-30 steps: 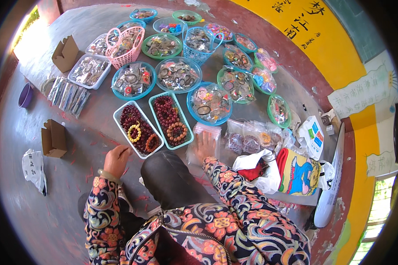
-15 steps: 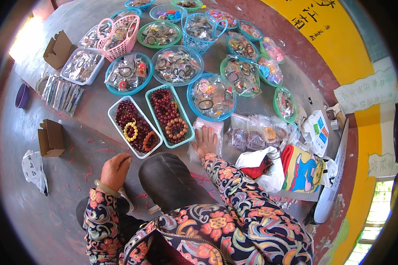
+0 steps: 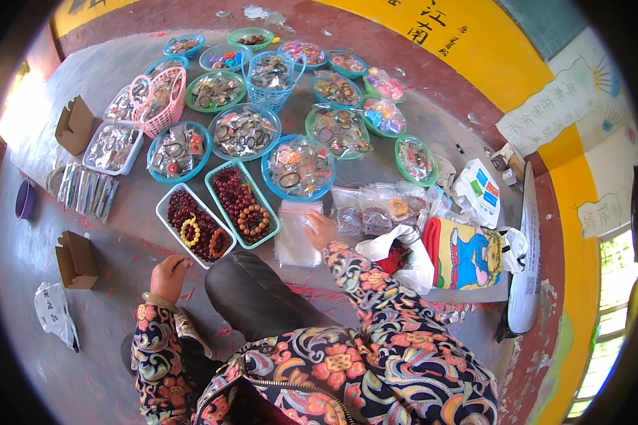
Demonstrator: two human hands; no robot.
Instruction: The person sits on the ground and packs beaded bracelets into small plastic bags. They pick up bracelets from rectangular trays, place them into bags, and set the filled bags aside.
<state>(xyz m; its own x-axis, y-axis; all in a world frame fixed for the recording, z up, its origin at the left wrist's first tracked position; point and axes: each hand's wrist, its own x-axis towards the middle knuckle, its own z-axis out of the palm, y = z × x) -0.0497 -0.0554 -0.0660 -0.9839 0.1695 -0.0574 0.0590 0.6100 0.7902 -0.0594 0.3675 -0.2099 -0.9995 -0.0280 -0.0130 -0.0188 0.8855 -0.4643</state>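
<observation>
My left hand (image 3: 169, 276) rests on the grey floor just below the white tray (image 3: 164, 204) of dark red bead bracelets, fingers curled, nothing seen in it. My right hand (image 3: 320, 228) lies on a stack of clear plastic bags (image 3: 293, 241), fingers spread over them. A teal tray (image 3: 217, 178) of red and brown bead bracelets sits between the white tray and the bags. Both sleeves are a flowered dark fabric. My knee in dark trousers (image 3: 252, 290) is between the hands.
Several round blue and green dishes (image 3: 298, 167) of packaged trinkets, a pink basket (image 3: 161, 99) and a blue basket (image 3: 270, 74) spread over the floor ahead. Small cardboard boxes (image 3: 76, 260) lie at left. Bagged bracelets (image 3: 376, 209), a white bag and a colourful cloth (image 3: 468, 253) lie at right.
The view has tilted so the goods sit lower. My left hand stays by the white tray; my right hand has settled onto the clear bags.
</observation>
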